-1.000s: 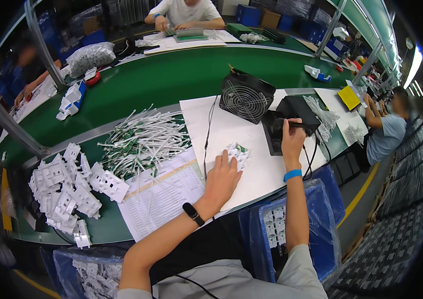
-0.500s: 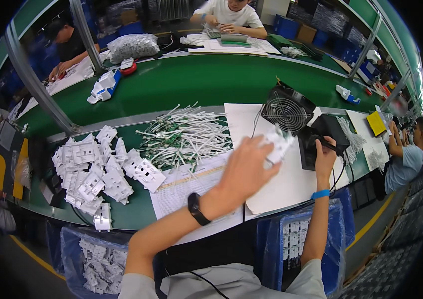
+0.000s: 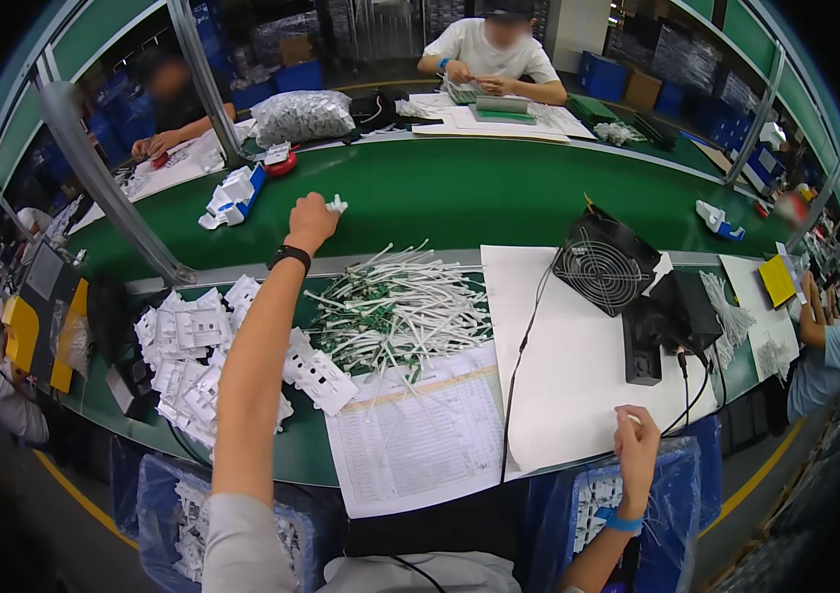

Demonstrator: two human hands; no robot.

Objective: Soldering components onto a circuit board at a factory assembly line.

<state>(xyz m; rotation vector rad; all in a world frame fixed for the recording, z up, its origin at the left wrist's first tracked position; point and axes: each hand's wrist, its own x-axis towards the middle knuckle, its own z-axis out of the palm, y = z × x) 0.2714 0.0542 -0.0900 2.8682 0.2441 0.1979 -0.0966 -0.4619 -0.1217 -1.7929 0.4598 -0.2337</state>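
Note:
My left hand point(image 3: 309, 225) is closed over the green conveyor belt, with a small white plastic part point(image 3: 338, 205) poking out past its fingers. Most of that part is hidden by the hand. Beneath my left forearm lies a pile of white plastic housings point(image 3: 187, 331). Right of it is a heap of white cables with green ends point(image 3: 400, 306). My right hand point(image 3: 637, 440) hovers at the near edge of a white board point(image 3: 558, 395), fingers curled together; anything in them is too small to make out. Beyond it stand a black fan point(image 3: 606, 259) and a black box-shaped device point(image 3: 642, 351).
A printed sheet point(image 3: 420, 435) overhangs the near table edge. Lined bins with white parts stand below, left point(image 3: 158, 504) and right point(image 3: 677, 494). Across the green belt point(image 3: 440, 188), people work. A metal post point(image 3: 113, 188) rises at left; blue-and-white holders point(image 3: 234, 198) sit on the belt.
My left hand has swung from above the white board to the far left over the belt, carrying a white part. My right hand has left the black device and drawn back nearer.

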